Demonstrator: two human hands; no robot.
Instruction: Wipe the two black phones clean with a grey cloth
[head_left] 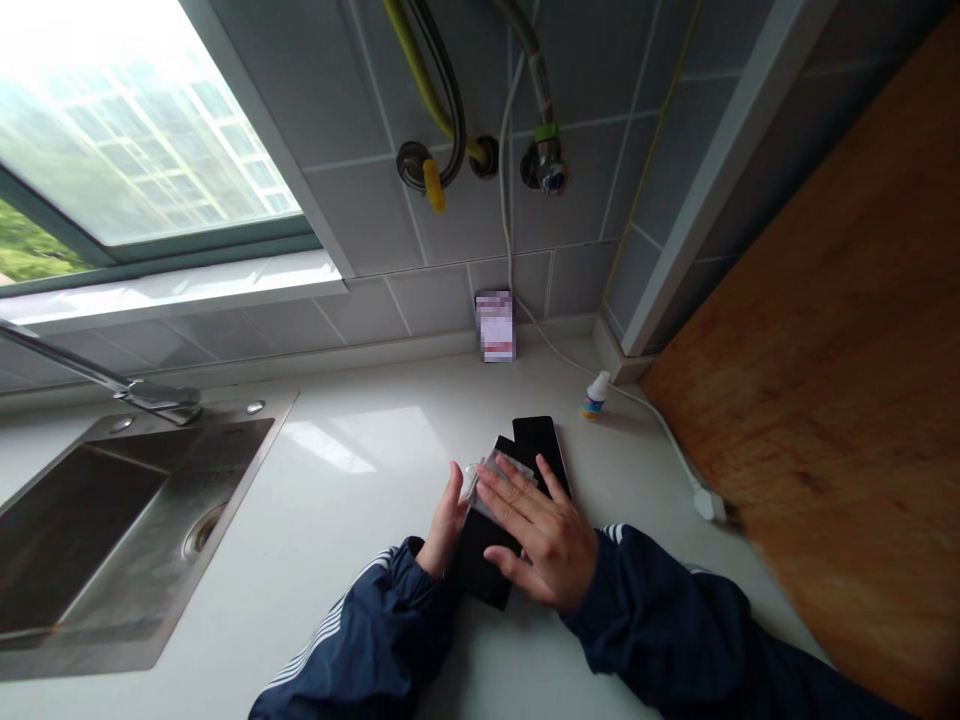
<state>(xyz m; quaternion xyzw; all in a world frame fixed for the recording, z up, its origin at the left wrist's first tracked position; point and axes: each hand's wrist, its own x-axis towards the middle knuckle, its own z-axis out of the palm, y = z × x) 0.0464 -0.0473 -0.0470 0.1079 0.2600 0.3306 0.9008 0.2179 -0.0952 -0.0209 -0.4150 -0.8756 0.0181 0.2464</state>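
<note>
A black, flat, phone-shaped slab (484, 565) is tilted above the white counter. My left hand (444, 525) grips its left edge with the thumb up, and the other fingers are mostly hidden behind it. Over the slab's upper face lies my right hand (551, 540), fingers spread and stretched out flat. A thin whitish, see-through sheet (487, 492) shows beneath those fingertips; whether it is a wipe or a film I cannot tell. Just behind, a black phone (536, 435) lies flat on the counter, partly covered by the slab and my right hand.
A small white-capped bottle (595, 397) stands at the right, beside a white cable (559, 352) with a plug (709, 504). A pixelated card or pack (496, 327) leans on the wall. To the left is a steel sink (225, 480) with a faucet (157, 396); a wooden panel (840, 330) borders the right.
</note>
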